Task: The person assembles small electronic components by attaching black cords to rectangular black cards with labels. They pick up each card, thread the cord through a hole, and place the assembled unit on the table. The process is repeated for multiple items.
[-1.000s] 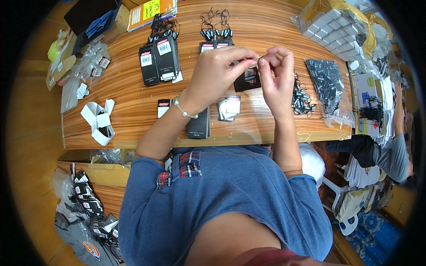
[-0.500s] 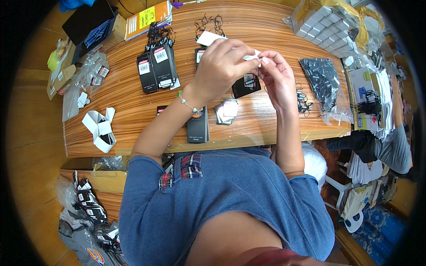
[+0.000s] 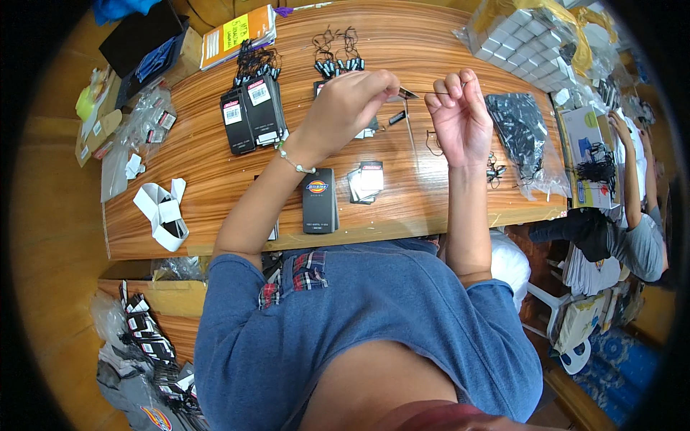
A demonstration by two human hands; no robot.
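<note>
At the upper centre of the frame, our left hand [image 3: 348, 108] has its fingertips pinched on a tag [image 3: 408, 94]; our right hand's [image 3: 463, 126] seem closed on a thin cord [image 3: 441, 93]. We judge the tag light, stiffish, creasable: hold its edges.

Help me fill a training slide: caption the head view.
Left hand and right hand raised over a wood-grain table, between stacked black hang tags and a clear plastic bag.
</note>
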